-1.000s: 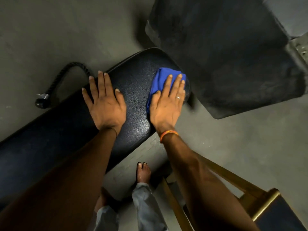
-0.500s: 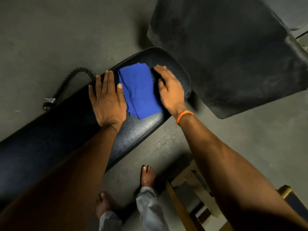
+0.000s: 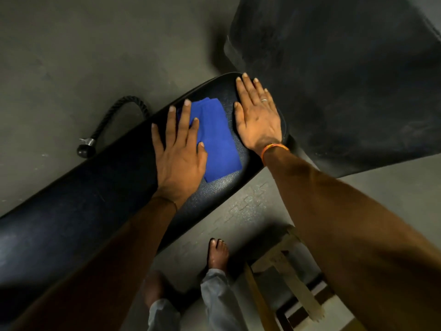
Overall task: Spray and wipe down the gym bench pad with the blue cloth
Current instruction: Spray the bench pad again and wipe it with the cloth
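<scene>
Person's left hand (image 3: 179, 161), fingers spread wide, pressing the blue cloth (image 3: 219, 139) onto the gym bench pad (image 3: 83, 211), right hand (image 3: 259, 118) lying flat, fingers straight, just beside the cloth

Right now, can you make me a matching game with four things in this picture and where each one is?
Things:
1 folded blue cloth
2 black twisted rope with a ball end
3 orange thread wristband
4 silver ring

Places:
a on the grey floor
b on a finger of the right hand
c on the black padded gym bench
d round the right wrist

Pairs: 1-c, 2-a, 3-d, 4-b.
</scene>
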A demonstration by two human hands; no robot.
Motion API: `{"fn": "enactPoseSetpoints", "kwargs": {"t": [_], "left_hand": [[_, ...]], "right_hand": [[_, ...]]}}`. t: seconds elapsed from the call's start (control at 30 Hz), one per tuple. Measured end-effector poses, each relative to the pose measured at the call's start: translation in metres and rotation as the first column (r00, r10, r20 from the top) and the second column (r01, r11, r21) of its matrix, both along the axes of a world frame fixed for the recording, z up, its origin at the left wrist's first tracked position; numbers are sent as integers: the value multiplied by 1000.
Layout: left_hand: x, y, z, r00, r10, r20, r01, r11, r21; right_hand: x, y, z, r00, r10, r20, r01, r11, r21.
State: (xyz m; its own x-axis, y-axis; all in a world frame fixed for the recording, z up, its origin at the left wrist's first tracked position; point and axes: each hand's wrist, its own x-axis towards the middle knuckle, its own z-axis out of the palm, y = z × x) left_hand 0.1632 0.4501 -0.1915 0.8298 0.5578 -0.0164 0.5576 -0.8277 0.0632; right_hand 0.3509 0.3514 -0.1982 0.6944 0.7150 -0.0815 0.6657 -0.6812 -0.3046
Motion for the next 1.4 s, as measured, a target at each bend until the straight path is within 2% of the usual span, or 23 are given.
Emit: {"fn": "enactPoseSetpoints", "kwargs": {"t": [0.07,0.2,0.33,0.47,0.57,0.7,0.83,0.93,1.0,1.17,1.23,1.3,1.4], "left_hand": [[14,-14,8,999,47,28,-47,999,3],[50,-21,4,985,163,58,-151,974,-171],[79,3,-11,985,170,12,-169,982,-90],[102,26,-10,983,181,6,-178,973,-145],[79,4,-6,988,151,-25,-152,984,-95],[25,-41,-2,988,80,-133,-95,989,-114],[54,-11,-7,996,56,-69,-63,993,-96],[95,16,-6,988,149,-42,-153,980,-128],[93,9,-7,984,178,-32,-180,978,-110],[11,-43,-1,994,19,-108,-31,993,-118],[9,-34,-1,993,-36,-113,23,992,-121],[27,-12,-2,997,-17,-82,10,996,-87],[53,15,-1,994,95,-55,-99,992,-75]], "right_hand": [[0,0,-1,999,-31,-8,31,1000,3],[3,0,-4,998,-63,11,63,998,7],[5,0,-10,998,-57,32,56,998,20],[6,1,-13,997,-55,51,54,998,27],[5,2,-10,997,-44,57,43,999,10],[3,2,-6,997,-17,70,19,999,-26],[1,2,-11,993,22,114,-24,1000,14],[0,1,-12,992,14,123,-20,998,54],[-1,0,-10,991,17,129,-25,998,60],[-6,-2,-2,986,134,96,-141,987,76],[-4,-4,-3,982,162,102,-170,982,82],[-2,-4,-6,977,187,105,-195,978,69],[-3,-3,-10,972,208,108,-211,977,16]]}}
